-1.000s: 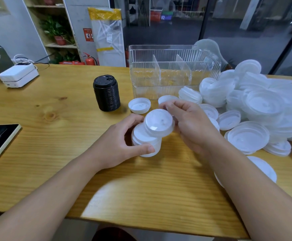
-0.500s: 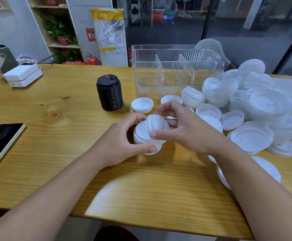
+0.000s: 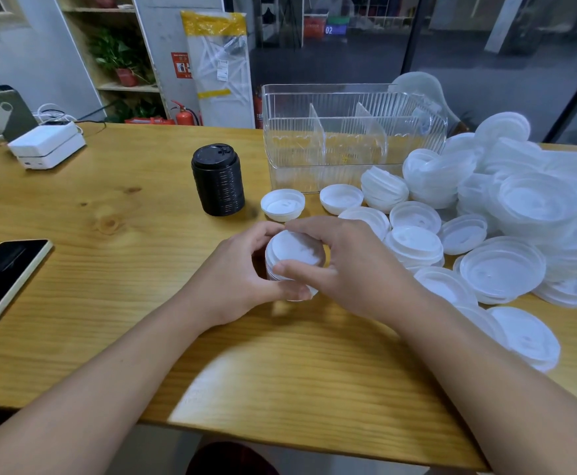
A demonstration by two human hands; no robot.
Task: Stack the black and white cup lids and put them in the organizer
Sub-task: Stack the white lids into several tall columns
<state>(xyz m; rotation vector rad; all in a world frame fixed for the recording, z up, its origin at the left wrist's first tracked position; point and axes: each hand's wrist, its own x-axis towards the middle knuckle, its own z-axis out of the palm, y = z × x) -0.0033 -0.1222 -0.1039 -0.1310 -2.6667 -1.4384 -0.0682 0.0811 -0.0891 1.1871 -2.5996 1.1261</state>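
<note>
Toppling is the risk: the black lid stack (image 3: 218, 180) stands tall and unsupported, and the white lid stack (image 3: 292, 260), clasped from its left by the left hand (image 3: 235, 279) and pressed on top by the right hand (image 3: 345, 269), could shear if seated crookedly. The organizer (image 3: 352, 132) seems to be left unfilled. Loose white lids (image 3: 503, 214) are heaped rightward.
</note>
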